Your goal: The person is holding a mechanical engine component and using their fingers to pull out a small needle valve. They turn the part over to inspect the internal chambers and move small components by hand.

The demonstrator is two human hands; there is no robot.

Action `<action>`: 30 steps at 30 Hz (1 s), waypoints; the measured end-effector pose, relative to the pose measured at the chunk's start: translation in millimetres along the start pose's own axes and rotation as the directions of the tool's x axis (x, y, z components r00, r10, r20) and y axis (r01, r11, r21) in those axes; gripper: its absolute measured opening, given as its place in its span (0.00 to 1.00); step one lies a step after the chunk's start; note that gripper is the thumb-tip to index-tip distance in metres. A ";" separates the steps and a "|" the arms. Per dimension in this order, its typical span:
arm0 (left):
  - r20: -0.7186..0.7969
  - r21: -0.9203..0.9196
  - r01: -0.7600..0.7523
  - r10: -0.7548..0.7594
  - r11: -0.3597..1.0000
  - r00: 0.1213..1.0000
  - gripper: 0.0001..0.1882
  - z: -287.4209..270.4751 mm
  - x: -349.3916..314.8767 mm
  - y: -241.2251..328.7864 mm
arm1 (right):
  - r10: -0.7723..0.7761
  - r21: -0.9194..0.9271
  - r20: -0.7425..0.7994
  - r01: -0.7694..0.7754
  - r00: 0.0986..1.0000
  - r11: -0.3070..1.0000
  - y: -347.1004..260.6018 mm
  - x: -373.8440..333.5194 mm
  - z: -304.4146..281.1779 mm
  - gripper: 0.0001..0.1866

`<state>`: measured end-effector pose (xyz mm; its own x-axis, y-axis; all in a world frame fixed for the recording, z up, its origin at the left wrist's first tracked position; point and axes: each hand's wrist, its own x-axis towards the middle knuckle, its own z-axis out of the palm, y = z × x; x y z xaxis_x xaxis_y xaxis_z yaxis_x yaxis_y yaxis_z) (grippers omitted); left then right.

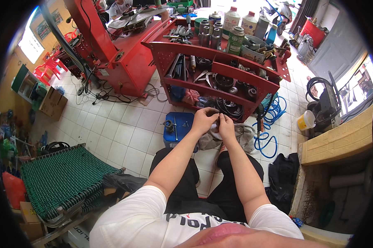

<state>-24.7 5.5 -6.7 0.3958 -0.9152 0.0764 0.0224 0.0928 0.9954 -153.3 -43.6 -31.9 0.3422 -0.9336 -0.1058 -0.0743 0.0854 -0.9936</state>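
My left hand [205, 119] and my right hand [226, 126] meet in front of the red tool cart, fingertips pinched together. Whatever they hold is too small and too covered by the fingers to make out. Just left of my hands stands a blue stool-like box [170, 137]. On its top lie a round metal part [169, 125] with a thin rod beside it, and a few small metal pieces [186, 123]. A grey cloth [244, 136] is bunched on the floor under my hands.
The red tool cart [232, 58] ahead carries sockets, bottles and cans. A red machine [128, 70] stands at the far left, cables around its base. Coiled blue hose [273, 111] lies to the right, near a white bucket [306, 120]. A green woven lounger [62, 175] is at the left.
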 end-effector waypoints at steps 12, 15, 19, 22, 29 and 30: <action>0.072 -0.130 0.148 -0.140 0.980 0.988 0.10 1.3 -1.6 4.8 | 0.152 0.272 0.114 -0.178 0.982 0.946 -17.2 -10.2 3.2 0.18; 0.097 -0.196 0.146 -0.129 0.970 0.987 0.10 1.0 -0.8 1.2 | 0.159 0.287 0.118 -0.187 0.980 0.939 -20.4 -10.9 2.8 0.18; 0.132 -0.311 0.198 -0.164 0.930 0.978 0.10 0.6 -0.5 3.5 | 0.167 0.343 0.130 -0.202 0.977 0.917 -21.6 -10.7 0.8 0.19; 0.139 -0.323 0.220 -0.184 0.920 0.973 0.10 2.6 -2.0 7.6 | 0.165 0.326 0.125 -0.197 0.978 0.925 -22.0 -10.8 0.4 0.18; 0.086 -0.230 0.196 -0.181 0.953 0.980 0.11 0.7 -1.3 5.2 | 0.147 0.362 0.105 -0.176 0.983 0.915 -28.4 -14.3 3.4 0.19; 0.085 -0.229 0.195 -0.180 0.954 0.980 0.11 -0.5 -0.3 2.2 | 0.145 0.386 0.108 -0.176 0.984 0.906 -28.9 -13.7 2.9 0.19</action>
<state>-24.3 6.1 -4.7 0.3058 -0.9468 -0.0999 0.3090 -0.0006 0.9511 -153.2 -32.3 -1.8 0.4268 -0.8684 -0.2524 0.2342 0.3757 -0.8967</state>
